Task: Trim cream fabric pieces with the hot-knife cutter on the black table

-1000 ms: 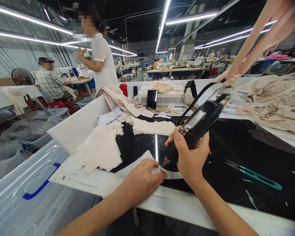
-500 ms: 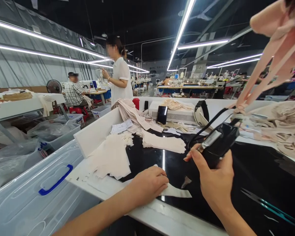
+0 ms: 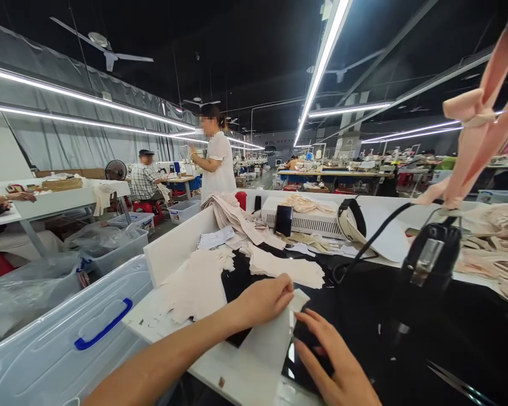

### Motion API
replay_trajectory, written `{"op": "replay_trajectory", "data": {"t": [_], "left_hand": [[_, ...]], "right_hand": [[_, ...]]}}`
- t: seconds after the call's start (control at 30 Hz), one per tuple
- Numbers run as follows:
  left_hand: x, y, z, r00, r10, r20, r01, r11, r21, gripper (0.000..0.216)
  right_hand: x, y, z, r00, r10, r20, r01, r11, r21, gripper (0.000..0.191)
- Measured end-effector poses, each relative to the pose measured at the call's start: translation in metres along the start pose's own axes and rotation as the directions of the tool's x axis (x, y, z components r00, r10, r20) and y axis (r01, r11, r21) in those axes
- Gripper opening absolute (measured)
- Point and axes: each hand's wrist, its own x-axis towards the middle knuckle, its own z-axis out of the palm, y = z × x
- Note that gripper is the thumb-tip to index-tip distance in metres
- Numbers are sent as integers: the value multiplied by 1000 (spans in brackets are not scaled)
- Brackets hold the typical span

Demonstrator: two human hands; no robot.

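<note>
My left hand (image 3: 267, 298) is closed, with its fingertips pinched on a pale fabric piece (image 3: 300, 300) that shows just past them. Below and to the right, my right hand (image 3: 332, 355) has its thumb and fingers apart. Its index fingertip is close to the fabric's lower edge; I cannot tell whether they touch. A black corded tool with a metal plate (image 3: 427, 262) hangs from peach cloth strips (image 3: 469, 135), away from both hands. Cream fabric pieces (image 3: 203, 282) lie in a spread stack left of my hands, and another cream stack (image 3: 285, 268) lies behind them.
Tweezers or thin scissors (image 3: 457, 383) lie at the lower right. A phone (image 3: 284, 220) leans on a white vented box (image 3: 317, 217). A lidded plastic bin (image 3: 105, 332) stands left of the table. A person in white (image 3: 218, 163) stands beyond it.
My right hand has let go of the black tool and moved down and left toward the fabric. The tool now hangs farther right. My left hand has lifted the fabric piece slightly.
</note>
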Motion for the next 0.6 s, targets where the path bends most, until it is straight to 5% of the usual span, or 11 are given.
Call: {"op": "replay_trajectory", "data": {"t": [0.13,0.37,0.6], "left_hand": [[35,-3,-22,992,-87,-92,75,990,-122,18],[78,-50,-45,919,-313,-240,275,945,-179,34],[81,-86,-24,884,-415,-215,402,910,-104,34]], "right_hand": [[27,-4,22,958,40,285,-44,999,9,35],[115,21,-2,990,140,13,-139,987,-83,55],[178,62,-4,989,138,-57,-148,956,-252,41]]}}
